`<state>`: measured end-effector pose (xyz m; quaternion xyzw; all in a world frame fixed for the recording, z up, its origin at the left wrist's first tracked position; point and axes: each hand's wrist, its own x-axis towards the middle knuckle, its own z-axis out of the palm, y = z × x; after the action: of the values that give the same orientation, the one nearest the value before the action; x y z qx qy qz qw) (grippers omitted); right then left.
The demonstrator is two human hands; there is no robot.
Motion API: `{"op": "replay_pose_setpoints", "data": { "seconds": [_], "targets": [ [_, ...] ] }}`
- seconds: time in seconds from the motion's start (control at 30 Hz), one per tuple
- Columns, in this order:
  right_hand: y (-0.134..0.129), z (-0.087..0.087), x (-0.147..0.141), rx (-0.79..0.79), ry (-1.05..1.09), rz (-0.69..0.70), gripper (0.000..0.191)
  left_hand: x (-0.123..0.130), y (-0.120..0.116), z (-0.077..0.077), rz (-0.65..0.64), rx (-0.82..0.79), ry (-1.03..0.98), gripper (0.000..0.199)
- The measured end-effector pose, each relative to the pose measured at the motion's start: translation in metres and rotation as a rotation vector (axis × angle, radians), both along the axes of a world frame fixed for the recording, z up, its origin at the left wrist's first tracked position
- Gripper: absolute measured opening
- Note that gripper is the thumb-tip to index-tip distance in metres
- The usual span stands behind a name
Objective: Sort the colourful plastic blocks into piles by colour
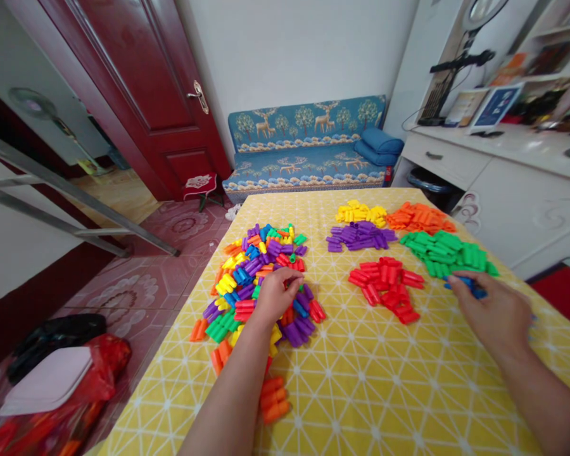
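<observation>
My left hand (pixel 278 294) is over a mixed pile of small ribbed plastic tube pieces (pixel 253 269) in several colours. Its fingers are curled and pinched together; what they hold, if anything, is hidden. On the right side of the table, my right hand (pixel 496 310) is closed around blue plastic tube pieces (pixel 478 291), which show between thumb and fingers. More blue peeks out behind that hand, mostly covered. Just beyond it lie green pieces (pixel 449 252), and to its left a heap of red pieces (pixel 387 285).
Farther back on the yellow patterned tablecloth (pixel 332 392) are purple (pixel 361 235), yellow (pixel 360 212) and orange (pixel 420 217) heaps. A blue sofa (pixel 304 145) stands behind the table, a white cabinet (pixel 527 196) at right. Bags (pixel 104 361) lie on the floor at left.
</observation>
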<state>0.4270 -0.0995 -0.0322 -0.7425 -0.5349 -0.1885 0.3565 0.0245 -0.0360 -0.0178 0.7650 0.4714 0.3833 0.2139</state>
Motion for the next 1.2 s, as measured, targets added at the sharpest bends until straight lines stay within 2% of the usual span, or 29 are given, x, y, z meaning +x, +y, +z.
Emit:
{"op": "replay_pose_setpoints", "data": {
  "seconds": [0.17, 0.27, 0.33, 0.4, 0.47, 0.53, 0.6, 0.63, 0.7, 0.77, 0.8, 0.97, 1.2],
  "targets": [
    [-0.002, -0.019, 0.01, -0.062, -0.136, 0.017, 0.043, 0.0, -0.001, 0.001, 0.002, 0.01, 0.007, 0.013],
    [0.0, -0.016, 0.003, 0.011, -0.092, -0.004, 0.03, 0.001, -0.002, 0.002, 0.011, 0.007, 0.006, 0.012],
    [0.001, -0.007, -0.009, 0.09, -0.03, 0.056, 0.024, 0.001, -0.002, 0.003, 0.014, 0.003, -0.001, 0.012],
    [0.002, 0.004, -0.031, 0.117, 0.061, 0.244, 0.019, 0.002, -0.002, 0.003, 0.014, 0.0, -0.003, 0.012],
    [0.003, 0.015, -0.063, 0.092, 0.166, 0.497, 0.016, 0.002, -0.002, 0.003, 0.01, -0.001, -0.002, 0.012],
    [0.006, 0.022, -0.102, 0.014, 0.247, 0.713, 0.015, 0.002, -0.002, 0.003, 0.008, -0.004, 0.002, 0.012],
    [0.009, 0.024, -0.142, -0.135, 0.3, 0.858, 0.016, 0.002, -0.002, 0.002, 0.01, -0.004, 0.001, 0.012],
    [0.012, 0.023, -0.161, -0.236, 0.304, 0.911, 0.021, 0.002, -0.002, 0.002, 0.012, -0.003, 0.0, 0.012],
    [0.017, 0.018, -0.193, -0.402, 0.275, 0.964, 0.043, 0.002, -0.003, 0.003, 0.013, 0.003, -0.005, 0.012],
    [0.024, 0.011, -0.216, -0.476, 0.247, 0.983, 0.061, 0.002, -0.003, 0.003, 0.011, 0.005, -0.008, 0.011],
    [0.027, 0.007, -0.223, -0.482, 0.249, 0.991, 0.063, 0.002, -0.003, 0.004, 0.012, 0.005, -0.011, 0.011],
    [0.038, -0.008, -0.231, -0.428, 0.349, 1.044, 0.048, 0.001, -0.001, 0.004, 0.039, 0.005, -0.022, 0.011],
    [0.036, -0.013, -0.227, -0.317, 0.499, 1.138, 0.039, 0.001, -0.003, 0.005, -0.003, 0.013, 0.019, 0.011]
  ]
}}
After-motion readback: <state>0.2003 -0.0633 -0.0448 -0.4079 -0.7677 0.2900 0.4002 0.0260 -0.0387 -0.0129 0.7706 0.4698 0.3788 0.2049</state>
